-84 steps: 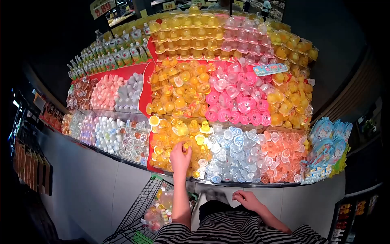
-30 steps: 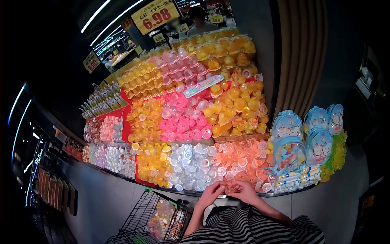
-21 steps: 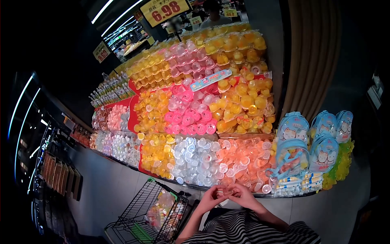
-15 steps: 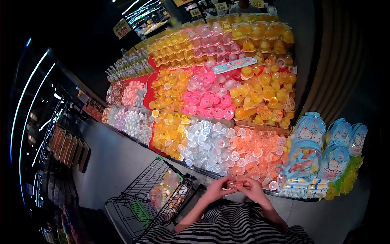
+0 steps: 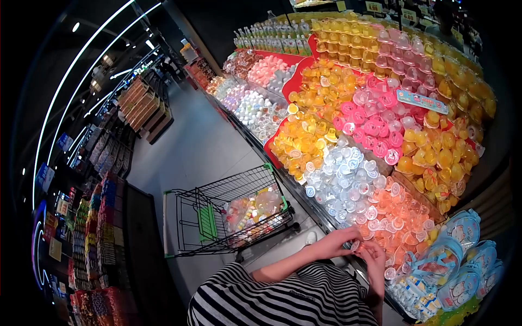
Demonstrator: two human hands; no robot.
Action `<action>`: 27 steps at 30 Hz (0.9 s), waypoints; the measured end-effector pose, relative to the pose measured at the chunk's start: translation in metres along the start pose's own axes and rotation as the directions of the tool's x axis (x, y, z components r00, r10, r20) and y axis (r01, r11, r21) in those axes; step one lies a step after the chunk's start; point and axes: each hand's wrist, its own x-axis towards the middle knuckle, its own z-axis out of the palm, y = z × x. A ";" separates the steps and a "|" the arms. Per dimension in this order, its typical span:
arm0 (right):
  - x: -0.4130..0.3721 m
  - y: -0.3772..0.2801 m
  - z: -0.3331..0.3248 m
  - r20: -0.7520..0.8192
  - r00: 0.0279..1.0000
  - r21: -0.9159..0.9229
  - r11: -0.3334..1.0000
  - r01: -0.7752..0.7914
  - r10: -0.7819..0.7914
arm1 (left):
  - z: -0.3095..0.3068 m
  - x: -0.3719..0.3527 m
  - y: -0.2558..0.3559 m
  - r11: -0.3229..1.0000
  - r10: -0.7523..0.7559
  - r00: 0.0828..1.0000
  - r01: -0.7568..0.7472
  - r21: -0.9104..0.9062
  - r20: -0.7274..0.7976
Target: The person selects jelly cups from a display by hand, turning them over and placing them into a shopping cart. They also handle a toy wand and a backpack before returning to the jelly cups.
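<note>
My left hand [image 5: 338, 243] and my right hand [image 5: 374, 257] meet in front of my striped top, fingertips pinched together. Between them is a small clear jelly cup [image 5: 355, 246], partly covered by the fingers. Just beyond the hands lies a heap of orange jelly cups [image 5: 399, 209]. Clear and pale-blue jelly cups [image 5: 342, 176] fill the section to its left. Farther back are pink jelly cups [image 5: 375, 122] and yellow jelly cups [image 5: 429, 155].
A wire shopping cart [image 5: 206, 221] with green trim stands at my left, holding bagged goods [image 5: 255, 213]. Blue cat-print bags [image 5: 459, 271] sit at the display's near right corner. Packed snack shelves [image 5: 89, 239] line the far left. A grey aisle floor [image 5: 187, 146] runs between.
My view has turned left, so the display has shifted right and the cart and left shelves show more. Both hands stay together at the small cup.
</note>
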 end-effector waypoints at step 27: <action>0.193 -0.107 0.086 0.099 0.947 -0.598 0.742 0.303 -0.307 | -0.098 -0.019 -0.117 0.434 -0.564 0.820 0.192 -0.880 -0.100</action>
